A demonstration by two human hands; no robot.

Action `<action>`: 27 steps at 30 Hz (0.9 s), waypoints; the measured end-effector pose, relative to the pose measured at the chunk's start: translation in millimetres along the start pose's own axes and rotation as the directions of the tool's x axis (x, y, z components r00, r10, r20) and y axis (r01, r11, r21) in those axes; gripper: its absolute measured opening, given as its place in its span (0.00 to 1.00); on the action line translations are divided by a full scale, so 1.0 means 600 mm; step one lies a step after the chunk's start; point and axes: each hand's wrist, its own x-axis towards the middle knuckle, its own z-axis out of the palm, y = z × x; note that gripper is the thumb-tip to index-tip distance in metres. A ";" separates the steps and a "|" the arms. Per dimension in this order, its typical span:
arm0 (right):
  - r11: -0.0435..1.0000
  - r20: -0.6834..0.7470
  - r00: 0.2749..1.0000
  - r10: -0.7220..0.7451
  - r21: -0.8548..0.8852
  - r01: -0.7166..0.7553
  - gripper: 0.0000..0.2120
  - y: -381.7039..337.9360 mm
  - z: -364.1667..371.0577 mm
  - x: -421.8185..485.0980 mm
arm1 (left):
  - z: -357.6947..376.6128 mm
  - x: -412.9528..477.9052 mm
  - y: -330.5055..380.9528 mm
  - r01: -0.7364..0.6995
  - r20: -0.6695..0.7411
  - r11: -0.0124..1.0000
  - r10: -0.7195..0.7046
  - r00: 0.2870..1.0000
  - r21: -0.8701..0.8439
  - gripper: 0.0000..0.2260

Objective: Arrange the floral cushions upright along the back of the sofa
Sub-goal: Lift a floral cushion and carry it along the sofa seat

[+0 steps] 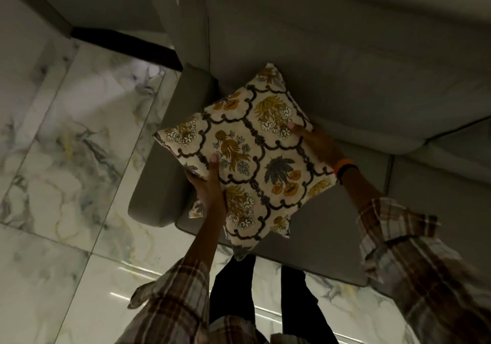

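A cream floral cushion (247, 152) with yellow and grey flowers is held flat in the air over the left end of the grey sofa seat (326, 226). My left hand (206, 181) grips its near-left edge, thumb on top. My right hand (316, 141) holds its right edge, thumb on the pattern. A corner of a second floral cushion (197, 208) peeks out below the left hand, lying on the seat beside the armrest. The sofa back (332, 59) rises behind the held cushion.
The sofa's left armrest (170, 157) lies just left of the cushion. Glossy marble floor tiles (74, 173) fill the left side and the front. My legs in dark trousers (265, 298) stand against the sofa's front edge. A second seat section (446, 184) extends to the right.
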 end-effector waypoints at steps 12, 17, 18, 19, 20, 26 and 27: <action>0.930 -0.446 0.895 0.019 0.336 0.148 0.43 0.205 -0.278 -0.276 | 0.260 -0.182 -0.023 -0.502 0.693 0.815 0.183 0.697 0.289 0.52; 0.941 -0.554 0.833 0.006 0.285 0.183 0.52 0.317 -0.428 -0.279 | 0.415 -0.248 -0.114 -0.565 0.788 0.770 0.136 0.601 0.298 0.59; 0.941 -0.563 0.826 0.002 0.281 0.189 0.54 0.342 -0.458 -0.270 | 0.445 -0.255 -0.140 -0.567 0.786 0.761 0.124 0.605 0.316 0.60; 0.941 -0.570 0.821 -0.010 0.273 0.201 0.55 0.369 -0.489 -0.257 | 0.474 -0.264 -0.164 -0.564 0.784 0.753 0.106 0.611 0.338 0.61; 0.938 -0.561 0.827 -0.030 0.269 0.217 0.56 0.396 -0.517 -0.243 | 0.502 -0.273 -0.188 -0.567 0.789 0.745 0.090 0.608 0.352 0.62; 0.942 -0.562 0.820 -0.110 0.204 0.266 0.52 0.533 -0.624 -0.148 | 0.634 -0.264 -0.331 -0.576 0.803 0.738 0.079 0.591 0.351 0.48; 0.942 -0.566 0.815 -0.121 0.194 0.274 0.50 0.552 -0.629 -0.131 | 0.645 -0.257 -0.347 -0.559 0.808 0.748 0.051 0.587 0.358 0.49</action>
